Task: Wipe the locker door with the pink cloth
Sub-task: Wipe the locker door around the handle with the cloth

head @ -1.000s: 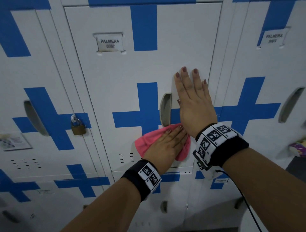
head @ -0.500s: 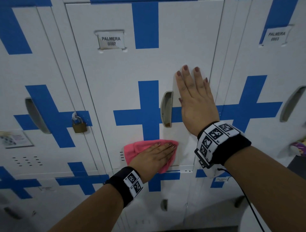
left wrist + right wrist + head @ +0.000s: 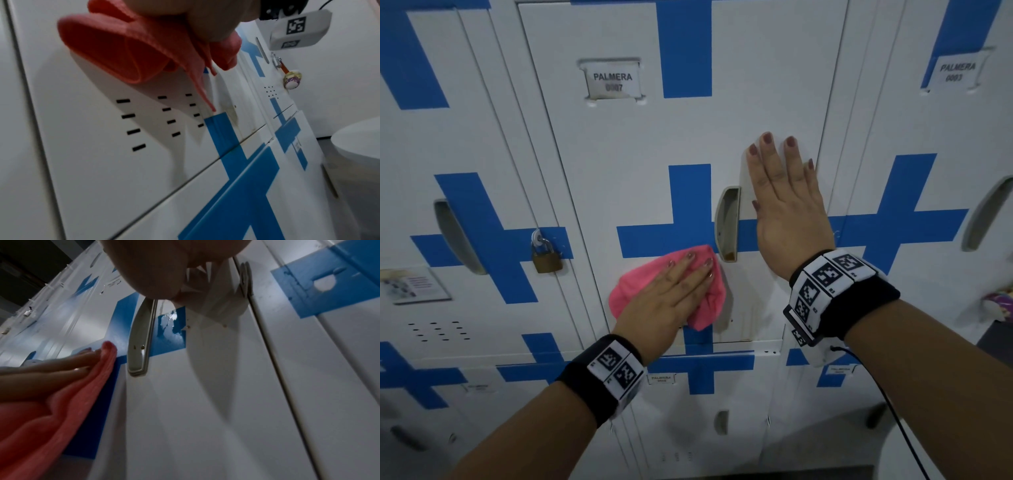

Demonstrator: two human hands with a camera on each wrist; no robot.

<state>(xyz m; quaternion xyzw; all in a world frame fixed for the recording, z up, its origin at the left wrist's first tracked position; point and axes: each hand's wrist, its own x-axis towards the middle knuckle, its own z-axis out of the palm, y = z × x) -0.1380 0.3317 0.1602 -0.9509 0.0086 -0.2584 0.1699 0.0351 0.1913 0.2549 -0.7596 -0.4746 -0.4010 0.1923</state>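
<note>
The white locker door [image 3: 640, 144] with blue cross stripes and a label reading PALMERA fills the middle of the head view. My left hand [image 3: 674, 291] presses the pink cloth [image 3: 630, 291] flat against the door's lower part, just left of the recessed handle [image 3: 727, 222], fingers straight. In the left wrist view the cloth [image 3: 127, 53] bunches under the palm above the vent slots [image 3: 156, 116]. My right hand [image 3: 784, 202] lies flat on the door to the right of the handle, fingers straight and pointing up. The right wrist view shows the cloth [image 3: 61, 402] and the handle [image 3: 141, 337].
A brass padlock [image 3: 546, 257] hangs on the neighbouring locker to the left. More lockers [image 3: 928, 171] stand to the right and below. A small keychain charm [image 3: 292, 79] hangs on the right locker. A paper notice [image 3: 412, 286] is stuck at far left.
My left hand slid the pink cloth down and left, then back up and right toward the handle. The right hand stayed flat in the same place on the door.
</note>
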